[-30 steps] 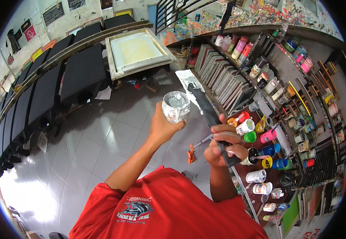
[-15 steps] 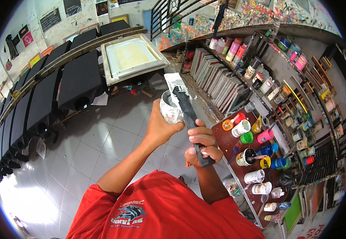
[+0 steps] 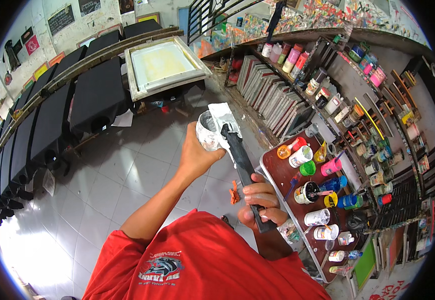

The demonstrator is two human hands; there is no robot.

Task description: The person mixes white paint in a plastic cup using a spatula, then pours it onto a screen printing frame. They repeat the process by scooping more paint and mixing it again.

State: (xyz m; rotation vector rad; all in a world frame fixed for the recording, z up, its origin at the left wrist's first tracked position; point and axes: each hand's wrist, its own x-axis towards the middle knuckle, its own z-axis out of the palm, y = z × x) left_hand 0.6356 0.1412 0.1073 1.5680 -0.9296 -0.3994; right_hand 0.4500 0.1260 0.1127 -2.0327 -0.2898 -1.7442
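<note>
Bright, whitish light fills the room. At the near left the grey tiled floor (image 3: 127,172) burns out to pure white, with paler sheen trailing rightward; beneath the row of black cloth-covered boards (image 3: 55,122) it drops into shadow, and the cloth hides most detail. The white-smeared round cup (image 3: 205,135) and left hand (image 3: 197,157) are well lit and fairly sharp, while the right forearm (image 3: 270,245) lies in shade beside the vivid red short-sleeved shirt (image 3: 202,255). Fisheye distortion curves the boards and the paint-splashed multicoloured ledge (image 3: 322,20) at far right. Black corners frame everything, with blue fringing along the left rim.
</note>
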